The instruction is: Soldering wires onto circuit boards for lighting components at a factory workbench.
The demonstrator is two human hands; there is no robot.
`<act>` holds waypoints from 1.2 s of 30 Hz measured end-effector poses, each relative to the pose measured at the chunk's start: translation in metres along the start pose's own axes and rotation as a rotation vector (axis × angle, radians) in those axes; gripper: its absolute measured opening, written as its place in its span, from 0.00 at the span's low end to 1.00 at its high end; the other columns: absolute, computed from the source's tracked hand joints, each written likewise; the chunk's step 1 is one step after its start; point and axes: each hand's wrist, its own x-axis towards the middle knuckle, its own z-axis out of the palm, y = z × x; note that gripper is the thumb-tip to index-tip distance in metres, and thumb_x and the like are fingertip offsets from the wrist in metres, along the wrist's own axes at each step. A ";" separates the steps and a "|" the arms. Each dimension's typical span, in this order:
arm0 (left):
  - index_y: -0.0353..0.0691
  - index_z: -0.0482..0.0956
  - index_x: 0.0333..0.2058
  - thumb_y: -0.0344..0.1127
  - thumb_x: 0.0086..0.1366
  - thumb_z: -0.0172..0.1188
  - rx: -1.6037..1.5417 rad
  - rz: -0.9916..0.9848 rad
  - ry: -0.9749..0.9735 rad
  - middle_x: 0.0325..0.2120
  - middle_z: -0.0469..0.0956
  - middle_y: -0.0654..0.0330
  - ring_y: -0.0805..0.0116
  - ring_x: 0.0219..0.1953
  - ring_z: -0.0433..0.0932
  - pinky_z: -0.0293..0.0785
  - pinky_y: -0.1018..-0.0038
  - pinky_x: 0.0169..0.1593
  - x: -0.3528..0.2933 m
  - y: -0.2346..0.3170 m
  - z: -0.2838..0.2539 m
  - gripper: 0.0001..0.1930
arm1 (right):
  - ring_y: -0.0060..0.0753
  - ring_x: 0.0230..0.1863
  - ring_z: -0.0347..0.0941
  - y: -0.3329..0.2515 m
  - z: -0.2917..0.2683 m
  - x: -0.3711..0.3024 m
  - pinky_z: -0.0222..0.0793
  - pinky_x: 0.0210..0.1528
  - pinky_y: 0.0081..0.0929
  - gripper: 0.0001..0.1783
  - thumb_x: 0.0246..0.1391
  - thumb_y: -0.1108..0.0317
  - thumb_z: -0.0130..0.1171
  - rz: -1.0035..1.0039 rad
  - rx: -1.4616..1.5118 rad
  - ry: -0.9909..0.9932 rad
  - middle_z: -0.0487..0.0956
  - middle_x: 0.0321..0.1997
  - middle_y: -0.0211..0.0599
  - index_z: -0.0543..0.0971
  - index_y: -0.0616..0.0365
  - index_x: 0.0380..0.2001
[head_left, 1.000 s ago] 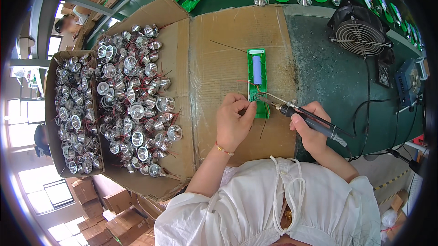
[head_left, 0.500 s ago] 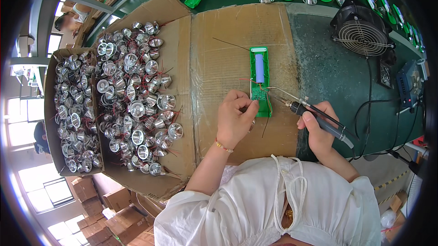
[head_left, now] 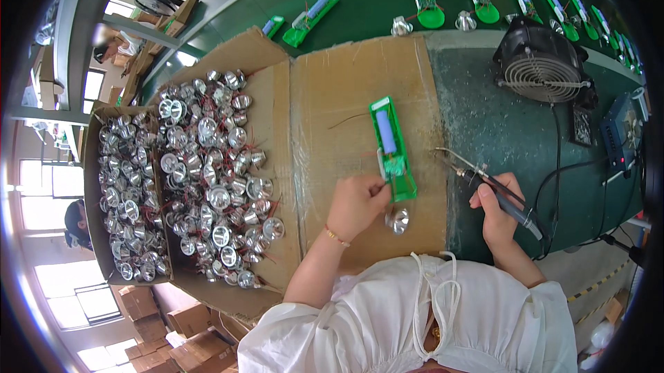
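At frame centre the left hand [head_left: 356,203] pinches the green board [head_left: 393,152]. The right hand [head_left: 499,214] grips the soldering iron [head_left: 494,186]. I think its hot tip could burn the fingers if the board slips.

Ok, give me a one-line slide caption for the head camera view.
Left hand steadies a green circuit board on cardboard while the right hand holds a black soldering iron beside it.
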 end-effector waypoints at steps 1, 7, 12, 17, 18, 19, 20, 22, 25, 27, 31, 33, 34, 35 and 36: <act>0.34 0.77 0.20 0.32 0.52 0.55 -0.009 -0.021 0.032 0.10 0.74 0.58 0.74 0.13 0.74 0.70 0.79 0.22 0.019 0.010 -0.002 0.08 | 0.20 0.20 0.70 0.002 -0.003 0.002 0.67 0.25 0.17 0.06 0.48 0.75 0.54 0.003 -0.019 0.022 0.73 0.19 0.35 0.67 0.63 0.26; 0.36 0.80 0.22 0.36 0.51 0.56 0.149 0.204 0.376 0.15 0.77 0.56 0.65 0.19 0.77 0.73 0.73 0.28 0.198 -0.005 -0.029 0.09 | 0.19 0.20 0.70 0.006 0.000 0.008 0.67 0.24 0.17 0.06 0.48 0.75 0.55 0.067 -0.031 0.027 0.73 0.19 0.34 0.68 0.63 0.26; 0.46 0.71 0.45 0.45 0.45 0.63 0.603 0.116 0.686 0.46 0.68 0.53 0.52 0.46 0.68 0.66 0.59 0.47 0.282 -0.021 -0.084 0.26 | 0.20 0.22 0.70 0.004 -0.002 0.006 0.68 0.26 0.19 0.07 0.48 0.76 0.55 0.108 -0.035 0.007 0.74 0.21 0.35 0.67 0.63 0.28; 0.68 0.53 0.58 0.38 0.49 0.58 0.833 -0.163 0.171 0.46 0.67 0.51 0.53 0.48 0.69 0.66 0.60 0.49 0.293 -0.059 -0.115 0.37 | 0.20 0.23 0.71 0.001 -0.006 0.007 0.69 0.27 0.20 0.08 0.47 0.76 0.55 0.134 -0.077 -0.048 0.75 0.21 0.36 0.67 0.63 0.28; 0.67 0.53 0.58 0.38 0.50 0.57 0.901 -0.109 0.156 0.44 0.68 0.50 0.52 0.45 0.72 0.68 0.62 0.47 0.285 -0.054 -0.114 0.36 | 0.20 0.23 0.71 0.002 -0.005 0.008 0.69 0.27 0.20 0.08 0.47 0.76 0.55 0.134 -0.076 -0.052 0.75 0.21 0.36 0.67 0.63 0.28; 0.66 0.54 0.57 0.40 0.50 0.56 0.886 -0.113 0.145 0.43 0.69 0.50 0.52 0.43 0.72 0.69 0.63 0.46 0.276 -0.050 -0.113 0.35 | 0.20 0.23 0.71 0.001 -0.004 0.008 0.69 0.27 0.20 0.07 0.47 0.76 0.55 0.126 -0.072 -0.047 0.75 0.21 0.36 0.67 0.63 0.28; 0.64 0.56 0.57 0.41 0.50 0.55 0.872 -0.122 0.137 0.42 0.70 0.50 0.52 0.42 0.73 0.70 0.63 0.45 0.265 -0.045 -0.113 0.33 | 0.20 0.23 0.71 0.000 -0.003 0.008 0.69 0.27 0.20 0.07 0.47 0.76 0.55 0.118 -0.068 -0.047 0.75 0.21 0.36 0.67 0.63 0.28; 0.56 0.63 0.53 0.45 0.50 0.52 0.836 -0.046 0.193 0.35 0.73 0.49 0.51 0.38 0.74 0.71 0.62 0.42 0.226 -0.025 -0.102 0.28 | 0.20 0.22 0.71 0.001 0.000 0.009 0.68 0.26 0.19 0.07 0.47 0.76 0.55 0.106 -0.042 -0.025 0.74 0.21 0.35 0.67 0.63 0.27; 0.50 0.66 0.51 0.45 0.49 0.53 0.619 0.097 0.204 0.29 0.73 0.47 0.49 0.31 0.75 0.72 0.60 0.36 0.161 -0.020 -0.058 0.27 | 0.20 0.21 0.70 0.004 -0.002 0.010 0.67 0.26 0.18 0.06 0.48 0.76 0.54 0.085 -0.053 0.019 0.72 0.20 0.35 0.66 0.63 0.27; 0.47 0.65 0.51 0.43 0.49 0.55 0.530 0.076 0.236 0.28 0.72 0.46 0.50 0.27 0.75 0.72 0.60 0.32 0.103 -0.004 -0.028 0.28 | 0.20 0.20 0.69 0.008 -0.001 0.011 0.66 0.25 0.18 0.05 0.49 0.75 0.53 0.062 -0.043 0.030 0.72 0.19 0.35 0.67 0.63 0.27; 0.49 0.60 0.55 0.43 0.50 0.56 0.348 0.007 0.212 0.32 0.69 0.48 0.49 0.27 0.74 0.72 0.59 0.30 0.015 0.017 0.024 0.31 | 0.21 0.19 0.68 0.003 0.001 0.010 0.65 0.25 0.17 0.05 0.50 0.74 0.51 -0.029 -0.061 0.056 0.71 0.18 0.35 0.67 0.64 0.28; 0.49 0.58 0.56 0.46 0.51 0.56 0.365 -0.051 0.152 0.33 0.69 0.47 0.48 0.26 0.74 0.72 0.59 0.28 -0.006 0.021 0.030 0.33 | 0.22 0.20 0.68 0.003 0.000 0.010 0.65 0.25 0.17 0.05 0.51 0.74 0.51 -0.118 -0.047 0.049 0.71 0.18 0.35 0.67 0.64 0.28; 0.49 0.57 0.57 0.47 0.51 0.56 0.316 -0.014 0.157 0.33 0.69 0.47 0.48 0.27 0.74 0.72 0.60 0.29 -0.015 0.020 0.030 0.33 | 0.22 0.20 0.68 0.004 0.000 0.008 0.65 0.25 0.17 0.05 0.51 0.74 0.51 -0.119 -0.043 0.035 0.71 0.18 0.35 0.67 0.64 0.28; 0.49 0.56 0.57 0.48 0.52 0.56 0.269 0.026 0.161 0.33 0.69 0.47 0.48 0.27 0.74 0.72 0.60 0.29 -0.022 0.018 0.030 0.34 | 0.22 0.20 0.67 0.004 -0.001 0.006 0.63 0.25 0.17 0.06 0.51 0.72 0.52 -0.129 -0.060 0.039 0.70 0.17 0.34 0.68 0.63 0.28; 0.45 0.57 0.55 0.50 0.51 0.58 0.202 0.040 0.233 0.34 0.69 0.47 0.48 0.32 0.73 0.72 0.61 0.34 -0.023 0.013 0.025 0.35 | 0.21 0.20 0.65 0.005 -0.004 0.005 0.62 0.25 0.17 0.07 0.52 0.70 0.52 -0.142 -0.088 0.062 0.69 0.17 0.33 0.68 0.63 0.29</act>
